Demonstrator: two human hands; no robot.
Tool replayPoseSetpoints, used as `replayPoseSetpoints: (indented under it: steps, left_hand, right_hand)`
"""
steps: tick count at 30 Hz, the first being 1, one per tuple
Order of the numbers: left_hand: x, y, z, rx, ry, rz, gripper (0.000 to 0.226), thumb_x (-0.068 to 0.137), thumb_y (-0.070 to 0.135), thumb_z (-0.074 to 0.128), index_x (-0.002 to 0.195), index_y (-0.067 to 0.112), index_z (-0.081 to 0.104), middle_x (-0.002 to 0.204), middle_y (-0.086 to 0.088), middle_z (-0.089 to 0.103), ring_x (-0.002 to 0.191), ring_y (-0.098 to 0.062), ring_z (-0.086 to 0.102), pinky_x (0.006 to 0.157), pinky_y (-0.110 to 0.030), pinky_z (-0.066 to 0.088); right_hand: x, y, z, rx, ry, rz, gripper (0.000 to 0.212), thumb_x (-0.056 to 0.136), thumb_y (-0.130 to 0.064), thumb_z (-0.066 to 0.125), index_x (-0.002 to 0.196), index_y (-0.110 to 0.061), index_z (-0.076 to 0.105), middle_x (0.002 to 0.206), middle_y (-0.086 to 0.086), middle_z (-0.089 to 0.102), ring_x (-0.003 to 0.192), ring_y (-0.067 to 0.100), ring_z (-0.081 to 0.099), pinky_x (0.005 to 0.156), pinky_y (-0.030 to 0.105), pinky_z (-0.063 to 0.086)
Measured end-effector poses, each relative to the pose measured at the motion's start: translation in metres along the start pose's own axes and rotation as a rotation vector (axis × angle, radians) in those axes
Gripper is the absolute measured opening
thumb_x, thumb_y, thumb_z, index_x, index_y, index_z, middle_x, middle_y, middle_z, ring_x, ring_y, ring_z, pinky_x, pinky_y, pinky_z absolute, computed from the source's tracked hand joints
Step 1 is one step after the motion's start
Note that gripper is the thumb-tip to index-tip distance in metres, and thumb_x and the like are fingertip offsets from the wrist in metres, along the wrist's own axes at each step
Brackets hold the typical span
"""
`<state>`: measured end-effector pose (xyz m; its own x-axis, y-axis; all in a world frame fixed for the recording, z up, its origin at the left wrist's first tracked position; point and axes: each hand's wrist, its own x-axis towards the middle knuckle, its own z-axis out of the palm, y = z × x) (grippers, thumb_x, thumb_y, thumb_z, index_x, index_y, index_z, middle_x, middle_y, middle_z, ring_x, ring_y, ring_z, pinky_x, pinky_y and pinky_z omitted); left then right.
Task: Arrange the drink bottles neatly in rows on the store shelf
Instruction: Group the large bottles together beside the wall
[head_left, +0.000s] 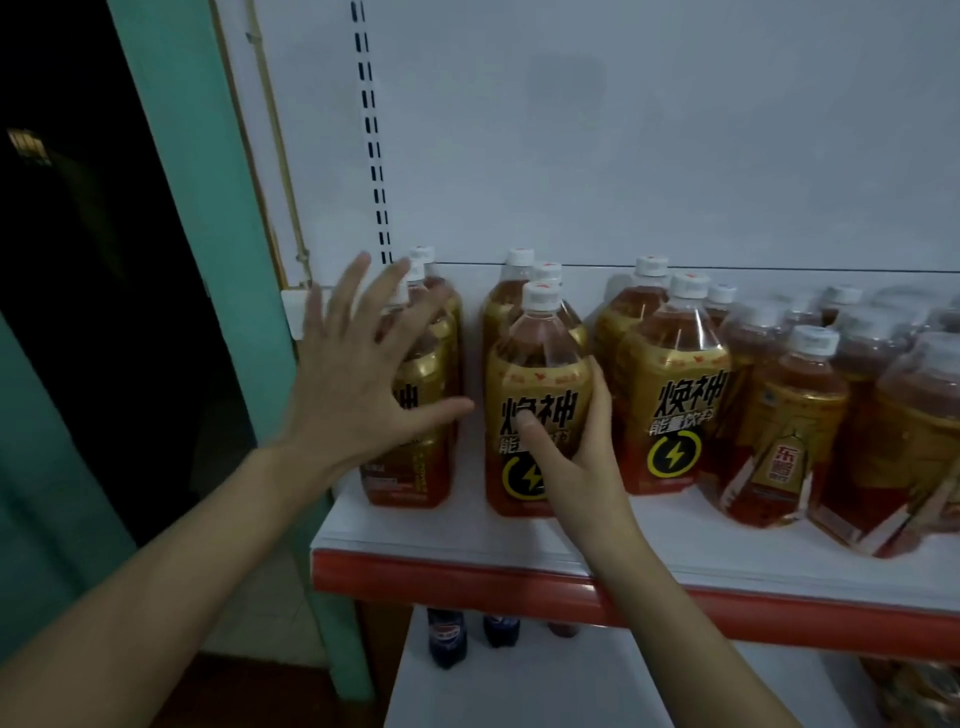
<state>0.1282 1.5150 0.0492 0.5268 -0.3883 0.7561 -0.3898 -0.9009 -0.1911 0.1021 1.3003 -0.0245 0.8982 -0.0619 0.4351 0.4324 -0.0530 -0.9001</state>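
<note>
Several amber drink bottles with gold labels and white caps stand in rows on the white shelf (467, 540). My right hand (571, 457) grips the front bottle of the middle row (535, 374), thumb across its label and fingers round its right side. My left hand (353, 374) is spread open with straight fingers in front of the leftmost row; whether it touches the front left bottle (426, 467) I cannot tell. A third row's front bottle (675, 410) stands just right of my right hand.
Shrink-wrapped packs of smaller amber bottles (789, 415) crowd the shelf's right side, some leaning. A red price strip (467, 571) runs along the shelf edge. Dark cola bottles (447, 636) stand on the lower shelf. A teal door frame (208, 208) is at the left.
</note>
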Motion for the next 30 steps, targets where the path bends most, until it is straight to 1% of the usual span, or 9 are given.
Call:
replayPoseSetpoints:
  steps: [2,5,8,11,14,19,22,26,30]
  left_hand:
    - [-0.008,0.0,0.016,0.018,-0.05,0.037,0.101,0.076,0.089,0.041,0.156,0.028,0.024,0.162,-0.011,0.019,0.15,-0.041,0.006,0.113,-0.07,0.02]
    - [-0.008,0.004,0.024,-0.023,0.015,0.038,0.101,0.076,0.087,0.045,0.153,0.024,0.034,0.161,-0.011,0.026,0.15,-0.043,0.006,0.117,-0.056,0.017]
    - [-0.008,0.006,0.025,-0.025,0.068,0.018,0.101,0.076,0.09,0.039,0.152,0.024,0.037,0.159,-0.008,0.032,0.149,-0.043,0.011,0.111,-0.055,0.028]
    - [-0.008,0.003,0.027,-0.01,0.083,0.034,0.1,0.076,0.091,0.037,0.152,0.026,0.035,0.159,-0.007,0.032,0.149,-0.044,0.011,0.106,-0.06,0.034]
    - [-0.01,-0.001,0.031,0.043,0.119,0.062,0.099,0.077,0.089,0.039,0.152,0.026,0.035,0.159,-0.009,0.032,0.149,-0.042,0.014,0.109,-0.068,0.029]
    - [-0.004,0.01,0.03,0.083,0.225,0.095,0.1,0.075,0.09,0.044,0.15,0.024,0.04,0.157,-0.01,0.035,0.147,-0.038,0.024,0.11,-0.071,0.02]
    - [-0.003,0.015,0.034,0.08,0.226,0.138,0.096,0.078,0.088,0.041,0.15,0.025,0.04,0.155,-0.007,0.04,0.145,-0.033,0.032,0.11,-0.069,0.022]
    - [-0.005,0.012,0.041,0.101,0.2,0.155,0.087,0.084,0.083,0.042,0.15,0.025,0.042,0.141,-0.002,0.058,0.135,-0.029,0.049,0.109,-0.065,0.027]
    - [-0.006,0.012,0.043,0.071,0.199,0.163,0.081,0.089,0.076,0.041,0.151,0.023,0.039,0.141,0.0,0.058,0.127,-0.028,0.054,0.11,-0.065,0.025]
  right_hand:
    - [-0.002,0.002,0.008,-0.059,0.063,-0.03,0.085,0.093,-0.036,0.068,0.155,-0.046,0.012,0.154,-0.023,0.034,0.14,-0.011,0.034,0.118,0.028,0.037]
    - [-0.004,0.003,0.018,-0.065,0.073,-0.05,0.083,0.091,-0.045,0.067,0.152,-0.052,0.011,0.159,-0.016,0.033,0.145,0.0,0.034,0.12,0.041,0.035]
    - [-0.006,0.001,0.03,-0.053,0.024,-0.029,0.082,0.095,-0.043,0.064,0.157,-0.046,0.01,0.16,-0.015,0.033,0.145,0.001,0.034,0.119,0.041,0.038]
    - [-0.008,-0.001,0.036,-0.033,0.001,-0.013,0.078,0.099,-0.041,0.059,0.157,-0.05,0.007,0.161,-0.021,0.028,0.148,0.0,0.029,0.121,0.04,0.035]
    - [-0.014,-0.007,0.029,-0.064,0.031,0.049,0.071,0.095,-0.059,0.051,0.154,-0.055,0.012,0.163,-0.028,0.014,0.151,-0.003,0.015,0.125,0.041,0.024]
    - [0.0,-0.016,0.013,-0.088,0.224,0.041,0.07,0.097,-0.063,0.036,0.159,-0.042,0.011,0.166,-0.023,0.009,0.152,-0.001,0.013,0.127,0.041,0.018]
    - [0.021,-0.014,0.017,-0.085,0.264,0.079,0.079,0.094,-0.076,0.034,0.16,-0.04,0.009,0.168,-0.017,0.011,0.154,0.005,0.014,0.126,0.046,0.019]
    - [0.037,0.001,0.03,-0.01,0.267,0.173,0.098,0.075,-0.089,0.03,0.16,-0.043,0.011,0.167,-0.013,0.021,0.153,0.01,0.022,0.124,0.05,0.024]
    - [0.037,0.01,0.037,0.017,0.311,0.149,0.095,0.076,-0.094,0.029,0.156,-0.044,0.024,0.161,-0.011,0.035,0.149,0.011,0.031,0.121,0.052,0.028]
